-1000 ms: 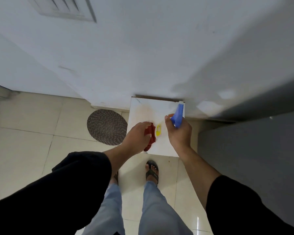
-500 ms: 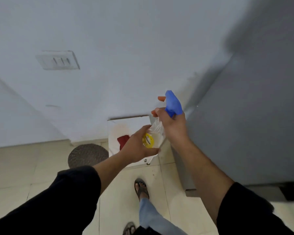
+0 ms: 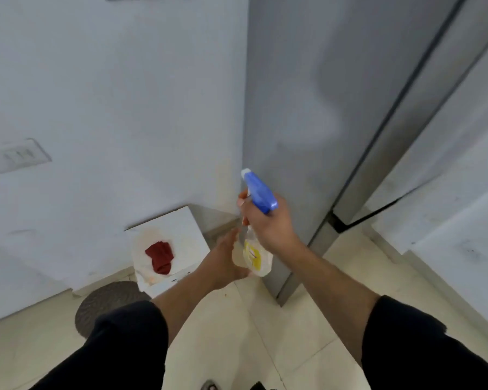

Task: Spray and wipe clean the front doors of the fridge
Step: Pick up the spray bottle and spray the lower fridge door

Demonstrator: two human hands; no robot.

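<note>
Down at centre of the head view: gripping the spray bottle (image 3: 255,256) in the right hand (image 3: 269,225), fingers wrapped round the neck under the blue trigger head, one fingertip out front at the trigger. Cupping the clear base with the left hand (image 3: 223,263), fingers near straight, laid against it rather than clamped. Since a second ago: lifted off the white stand (image 3: 188,229), brought up and rightward, now held upright just beside the grey fridge door (image 3: 307,114), nozzle toward the door's left edge. Let go of the red cloth (image 3: 159,257), left crumpled on the stand, well apart from both hands. Means pickup done, spraying next, wiping not started. Door itself: filling the right half of frame, flat matte grey, dark seam running diagonally along its right side, soft pale reflection mid-panel, no droplets or streaks showing. Can't tell from this angle whether front face or side panel.
</note>
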